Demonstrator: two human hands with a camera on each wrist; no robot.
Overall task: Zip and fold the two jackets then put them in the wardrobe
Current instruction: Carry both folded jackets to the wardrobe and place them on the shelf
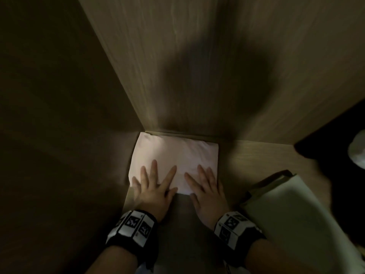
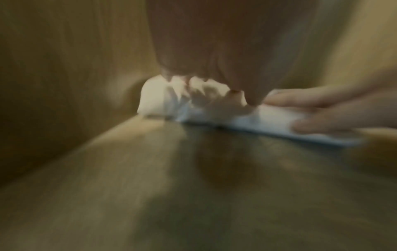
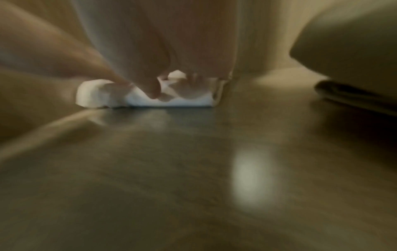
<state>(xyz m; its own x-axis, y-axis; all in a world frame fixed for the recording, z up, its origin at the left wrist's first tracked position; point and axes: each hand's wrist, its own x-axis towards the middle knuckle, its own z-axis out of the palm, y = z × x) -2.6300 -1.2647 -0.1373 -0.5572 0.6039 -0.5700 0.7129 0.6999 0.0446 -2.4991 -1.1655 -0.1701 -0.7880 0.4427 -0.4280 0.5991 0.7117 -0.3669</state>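
Observation:
A folded pale pink jacket [image 1: 177, 155] lies on the wardrobe shelf [image 1: 246, 155], pushed into the back left corner. My left hand [image 1: 156, 182] rests flat on its near left part with fingers spread and straight. My right hand [image 1: 205, 184] lies flat on its near right part, fingers straight. In the blurred left wrist view the jacket [image 2: 268, 124] shows white under my left hand [image 2: 193, 81], with the right hand's fingers [image 2: 322, 98] on it. The right wrist view shows the jacket [image 3: 171, 101] under the right hand [image 3: 182, 79]. No second jacket is plainly visible.
The wardrobe's wooden side panel [image 1: 59, 115] stands close on the left and the back panel [image 1: 197, 66] behind. A pale bag with dark handles [image 1: 286, 204] sits on the shelf to the right of my right hand. Dark things hang at the far right.

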